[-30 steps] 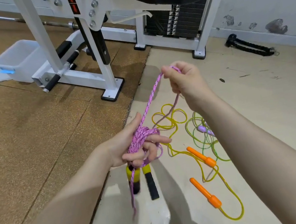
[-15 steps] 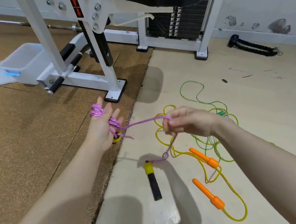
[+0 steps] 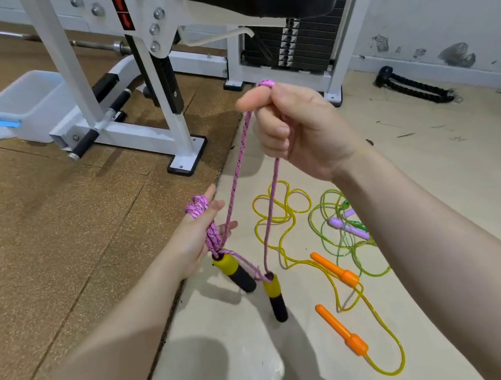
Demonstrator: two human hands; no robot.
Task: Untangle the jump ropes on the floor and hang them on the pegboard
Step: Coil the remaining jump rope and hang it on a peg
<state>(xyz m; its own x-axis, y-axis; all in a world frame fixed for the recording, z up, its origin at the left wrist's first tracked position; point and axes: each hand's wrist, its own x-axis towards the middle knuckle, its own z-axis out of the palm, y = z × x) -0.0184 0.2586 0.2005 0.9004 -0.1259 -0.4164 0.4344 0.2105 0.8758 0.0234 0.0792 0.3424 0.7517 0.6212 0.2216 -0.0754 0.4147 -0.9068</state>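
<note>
A pink braided jump rope (image 3: pixel 240 165) runs between my hands. My left hand (image 3: pixel 199 237) has its fingers straight, with several coils of the pink rope wound round the palm. My right hand (image 3: pixel 295 130) is raised and grips a loop of the same rope in a fist. Its two yellow-and-black handles (image 3: pixel 274 294) hang below, one just under my left hand. On the pale floor lie a yellow rope with orange handles (image 3: pixel 334 270) and a green rope with lilac handles (image 3: pixel 347 228), loosely overlapping.
A white weight machine (image 3: pixel 158 73) with a black pad and weight stack stands ahead. A clear plastic bin (image 3: pixel 23 107) sits at the left on the brown mat. A black band (image 3: pixel 413 88) lies by the wall. No pegboard is in view.
My right hand has risen from low near the floor to chest height, pulling the pink rope up. The second handle has lifted off the floor and now hangs.
</note>
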